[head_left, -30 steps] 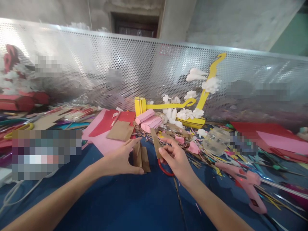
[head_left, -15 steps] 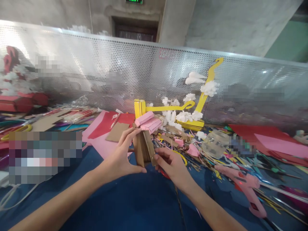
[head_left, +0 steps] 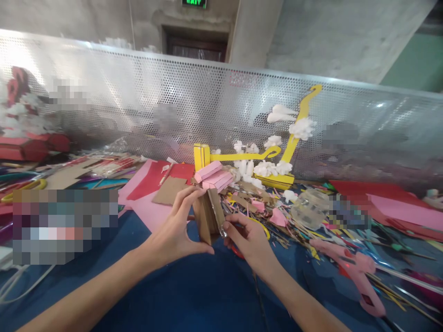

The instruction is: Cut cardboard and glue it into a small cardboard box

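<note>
My left hand (head_left: pixel 173 230) grips a small brown cardboard piece (head_left: pixel 205 216) made of folded strips, thumb below and fingers over its top, lifted just above the blue table (head_left: pixel 194 295). From the other side my right hand (head_left: pixel 247 237) pinches a cardboard strip (head_left: pixel 217 210) against that piece. Red-handled scissors (head_left: pixel 238 251) lie under my right hand, mostly hidden.
Pink blocks (head_left: pixel 212 175) and a yellow craft model with white tufts (head_left: pixel 277 157) stand behind my hands. Paper scraps, a clear tape roll (head_left: pixel 309 207) and a pink glue gun (head_left: pixel 356 272) lie to the right. Red and pink sheets (head_left: pixel 152 184) lie left. A perforated metal screen (head_left: pixel 138 106) closes the back.
My left hand lifted the cardboard piece off the table and stood it up. My right hand brought its strip in against the piece and now presses it there.
</note>
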Action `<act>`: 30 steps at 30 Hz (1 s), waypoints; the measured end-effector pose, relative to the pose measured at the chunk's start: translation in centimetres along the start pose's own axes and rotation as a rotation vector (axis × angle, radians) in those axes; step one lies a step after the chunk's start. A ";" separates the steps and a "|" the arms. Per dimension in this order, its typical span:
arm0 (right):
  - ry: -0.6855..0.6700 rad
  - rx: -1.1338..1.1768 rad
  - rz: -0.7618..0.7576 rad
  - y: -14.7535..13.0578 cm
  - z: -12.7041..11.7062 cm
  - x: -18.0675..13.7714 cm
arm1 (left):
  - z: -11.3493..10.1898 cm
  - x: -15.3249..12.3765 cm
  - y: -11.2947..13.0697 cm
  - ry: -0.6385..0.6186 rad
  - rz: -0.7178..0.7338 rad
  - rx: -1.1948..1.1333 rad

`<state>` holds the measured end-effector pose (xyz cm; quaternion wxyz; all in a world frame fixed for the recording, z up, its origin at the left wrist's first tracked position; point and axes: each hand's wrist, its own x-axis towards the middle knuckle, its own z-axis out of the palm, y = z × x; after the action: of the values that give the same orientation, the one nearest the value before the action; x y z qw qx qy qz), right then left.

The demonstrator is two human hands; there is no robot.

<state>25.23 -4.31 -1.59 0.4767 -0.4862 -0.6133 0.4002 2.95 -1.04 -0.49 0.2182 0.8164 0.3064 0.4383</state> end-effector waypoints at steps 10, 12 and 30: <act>0.048 -0.394 -0.253 -0.9 -0.4 -0.1 | -1.4 1.4 0.6 0.005 -0.259 -0.164; 0.043 -0.393 -0.257 -1.0 -0.6 0.0 | -1.6 1.6 0.2 -0.059 -0.323 -0.203; 0.118 -0.200 -0.128 0.5 -0.8 0.7 | -0.7 1.3 0.3 0.027 -0.522 -0.459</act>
<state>26.09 -3.46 -1.76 0.4858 -0.5138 -0.6508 0.2767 3.00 -0.30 0.78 0.4969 0.6343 0.4010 0.4358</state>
